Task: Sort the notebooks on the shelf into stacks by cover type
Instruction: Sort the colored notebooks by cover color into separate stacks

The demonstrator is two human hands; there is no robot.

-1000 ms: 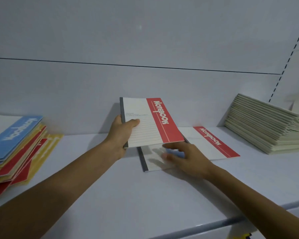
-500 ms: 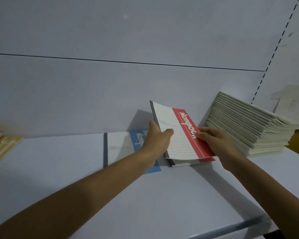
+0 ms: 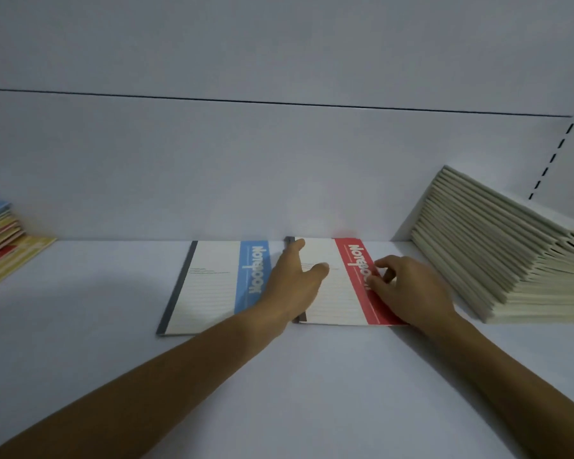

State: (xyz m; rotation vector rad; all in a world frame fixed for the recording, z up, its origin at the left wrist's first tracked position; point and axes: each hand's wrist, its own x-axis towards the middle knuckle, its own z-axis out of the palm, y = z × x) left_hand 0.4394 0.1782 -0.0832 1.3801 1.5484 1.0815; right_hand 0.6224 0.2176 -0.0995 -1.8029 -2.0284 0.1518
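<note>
Neither hand grips: our left hand (image 3: 294,283) lies flat along the spine edge of the red-banded notebook (image 3: 337,301), thumb spread on its cover, and our right hand (image 3: 408,286) presses bent fingertips on the red band. We judge this squares it on the shelf (image 3: 312,376), just beside the blue-banded notebook (image 3: 212,286), one spot per colour. A mixed pile (image 3: 4,240) sits far left, and a cream stack (image 3: 497,253) leans at the right.
</note>
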